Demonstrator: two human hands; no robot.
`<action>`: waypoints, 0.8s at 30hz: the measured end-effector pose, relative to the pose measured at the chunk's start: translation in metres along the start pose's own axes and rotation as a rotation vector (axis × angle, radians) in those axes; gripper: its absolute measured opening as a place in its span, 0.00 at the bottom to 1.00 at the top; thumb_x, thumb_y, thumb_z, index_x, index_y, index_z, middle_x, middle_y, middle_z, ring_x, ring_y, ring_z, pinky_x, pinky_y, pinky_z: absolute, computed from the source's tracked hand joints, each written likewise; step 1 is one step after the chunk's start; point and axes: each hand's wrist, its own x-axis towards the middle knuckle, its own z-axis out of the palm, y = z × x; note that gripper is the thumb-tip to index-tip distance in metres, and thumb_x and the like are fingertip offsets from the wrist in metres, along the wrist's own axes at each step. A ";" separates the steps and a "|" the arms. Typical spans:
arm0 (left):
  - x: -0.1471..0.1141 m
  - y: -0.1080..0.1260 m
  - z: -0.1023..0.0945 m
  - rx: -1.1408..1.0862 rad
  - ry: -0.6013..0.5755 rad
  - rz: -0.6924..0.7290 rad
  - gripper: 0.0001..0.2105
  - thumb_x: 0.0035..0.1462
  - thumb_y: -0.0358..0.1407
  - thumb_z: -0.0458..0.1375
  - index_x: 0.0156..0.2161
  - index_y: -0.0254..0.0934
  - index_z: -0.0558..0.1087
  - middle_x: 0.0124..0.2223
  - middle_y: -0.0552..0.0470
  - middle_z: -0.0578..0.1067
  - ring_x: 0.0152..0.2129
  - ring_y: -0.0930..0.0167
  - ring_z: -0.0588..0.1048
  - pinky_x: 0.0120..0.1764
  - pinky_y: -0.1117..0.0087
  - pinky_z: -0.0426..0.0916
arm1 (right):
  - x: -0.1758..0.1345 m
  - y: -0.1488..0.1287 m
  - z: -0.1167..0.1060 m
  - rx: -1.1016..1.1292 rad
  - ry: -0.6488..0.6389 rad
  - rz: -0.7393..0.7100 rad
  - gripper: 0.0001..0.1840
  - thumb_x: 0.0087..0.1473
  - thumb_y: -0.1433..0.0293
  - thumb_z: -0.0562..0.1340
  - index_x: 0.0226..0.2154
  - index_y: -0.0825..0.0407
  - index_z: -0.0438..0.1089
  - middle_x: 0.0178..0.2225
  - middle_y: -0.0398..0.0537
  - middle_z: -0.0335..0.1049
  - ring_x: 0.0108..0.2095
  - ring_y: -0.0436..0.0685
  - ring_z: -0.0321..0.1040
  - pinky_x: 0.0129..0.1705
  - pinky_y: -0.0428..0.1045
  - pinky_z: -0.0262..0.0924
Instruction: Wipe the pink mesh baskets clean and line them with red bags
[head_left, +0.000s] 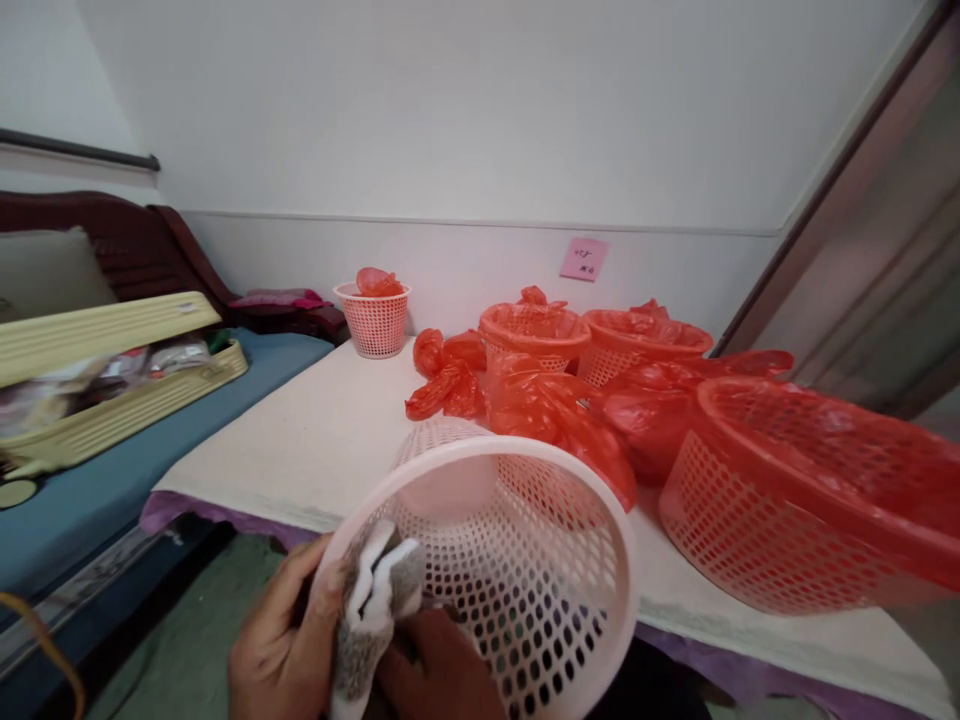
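A white plastic basket (pixel 551 580) with round holes is tilted with its mouth towards me, at the table's near edge. My left hand (pixel 289 640) grips its left rim, thumb inside and fingers outside. Beside that thumb, a folded grey-and-white cloth (pixel 375 600) lies over the inner side of the rim. My right hand (pixel 439 660) is low at the basket's mouth, closed against the cloth; its fingertips are partly hidden.
Red bags (pixel 555 400) lie behind the basket. Bag-lined baskets (pixel 765 520) stand at right, with more at the back. Another white basket (pixel 377 325) stands back left. A bed (pixel 277 355) with yellow panels (pixel 112 330) is at left. A pink note (pixel 584 259) hangs on the wall.
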 end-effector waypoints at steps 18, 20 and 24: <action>0.012 0.042 0.007 0.040 -0.336 0.541 0.13 0.62 0.34 0.54 0.51 0.44 0.71 0.35 0.57 0.76 0.32 0.77 0.77 0.36 0.83 0.70 | 0.052 0.036 -0.007 -0.365 -0.135 0.031 0.16 0.59 0.74 0.53 0.46 0.50 0.72 0.43 0.55 0.74 0.44 0.60 0.69 0.47 0.54 0.62; 0.010 0.042 0.009 0.033 -0.342 0.530 0.13 0.62 0.33 0.54 0.52 0.43 0.70 0.36 0.56 0.76 0.33 0.76 0.77 0.36 0.82 0.71 | 0.066 0.054 -0.016 -0.382 -0.124 0.046 0.15 0.58 0.75 0.54 0.45 0.52 0.73 0.43 0.57 0.74 0.47 0.62 0.68 0.50 0.57 0.60; 0.003 0.043 0.015 0.011 -0.381 0.574 0.14 0.62 0.32 0.54 0.53 0.43 0.68 0.36 0.55 0.76 0.33 0.74 0.78 0.37 0.80 0.71 | 0.085 0.071 -0.032 -0.395 -0.100 0.062 0.16 0.59 0.75 0.52 0.44 0.50 0.73 0.44 0.55 0.75 0.47 0.62 0.69 0.51 0.57 0.59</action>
